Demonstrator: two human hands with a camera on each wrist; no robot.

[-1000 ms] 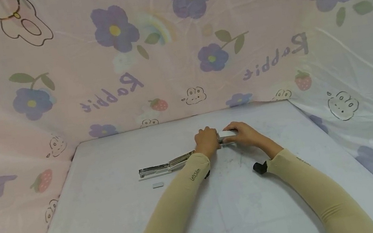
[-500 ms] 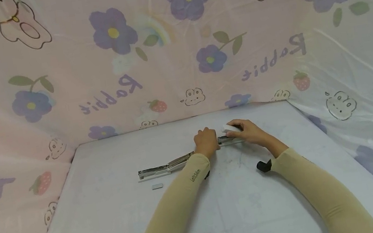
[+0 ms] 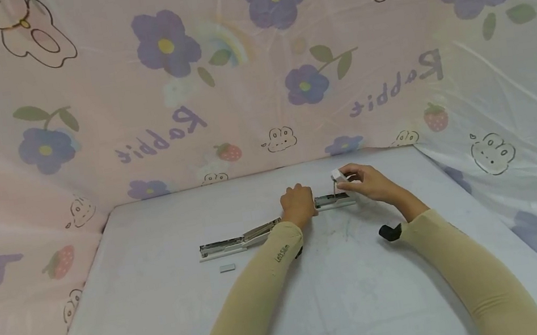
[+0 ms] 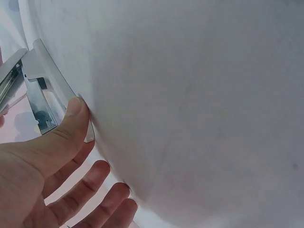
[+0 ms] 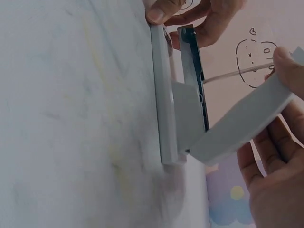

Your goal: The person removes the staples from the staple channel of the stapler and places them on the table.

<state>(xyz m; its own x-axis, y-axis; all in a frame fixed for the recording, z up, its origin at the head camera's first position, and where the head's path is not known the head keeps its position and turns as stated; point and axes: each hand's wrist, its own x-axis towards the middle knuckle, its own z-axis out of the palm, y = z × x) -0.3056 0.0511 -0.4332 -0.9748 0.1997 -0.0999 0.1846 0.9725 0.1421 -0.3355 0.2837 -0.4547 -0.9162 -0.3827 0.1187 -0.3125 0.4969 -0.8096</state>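
A pale grey stapler (image 3: 332, 199) sits on the table with its top cover swung up at the back hinge. My left hand (image 3: 297, 202) pinches the front end of its base (image 4: 52, 71) between thumb and index finger, the other fingers loose below. At the raised end of the top cover (image 5: 247, 116), my right hand (image 3: 371, 183) holds on with thumb and fingers. A thin rod (image 5: 232, 74) runs from the cover to the metal magazine (image 5: 194, 71), which now lies exposed.
A second stapler (image 3: 223, 246), folded open, lies to the left, its right end partly behind my left forearm. In front of it is a small grey strip (image 3: 227, 267), apparently staples. Patterned cloth (image 3: 238, 97) walls the white table (image 3: 165, 313).
My right hand has raised the stapler's cover from nearly closed, moving up and to the right, which bares the magazine. The left hand stays at the base.
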